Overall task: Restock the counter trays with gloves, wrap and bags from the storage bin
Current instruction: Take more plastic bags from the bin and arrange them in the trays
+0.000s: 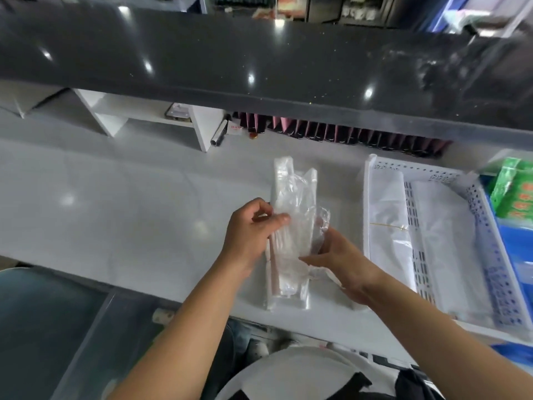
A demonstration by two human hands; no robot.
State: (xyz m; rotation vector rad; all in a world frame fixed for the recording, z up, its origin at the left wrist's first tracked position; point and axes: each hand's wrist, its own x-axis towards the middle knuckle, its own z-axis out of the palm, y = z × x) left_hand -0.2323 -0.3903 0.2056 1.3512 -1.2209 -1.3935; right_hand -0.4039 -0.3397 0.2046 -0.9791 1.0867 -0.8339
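A long bundle of clear plastic bags [292, 192] lies lengthwise on the pale grey counter [115, 203], its handle ends pointing away from me. My left hand [251, 235] pinches the bundle's left edge near the middle. My right hand [340, 261] grips the crumpled clear wrapper on the bundle's right side, fingers curled under the plastic. A white perforated tray [476, 255] stands to the right and holds two flat stacks of white bags, one tied with a thin yellow band.
A dark glossy upper counter [259, 62] overhangs the back. Beneath it stand a white shelf unit [199, 125] with a phone, a foil roll [217, 135] and a row of dark pink-topped items. Green packets [516, 192] and a blue bin sit far right.
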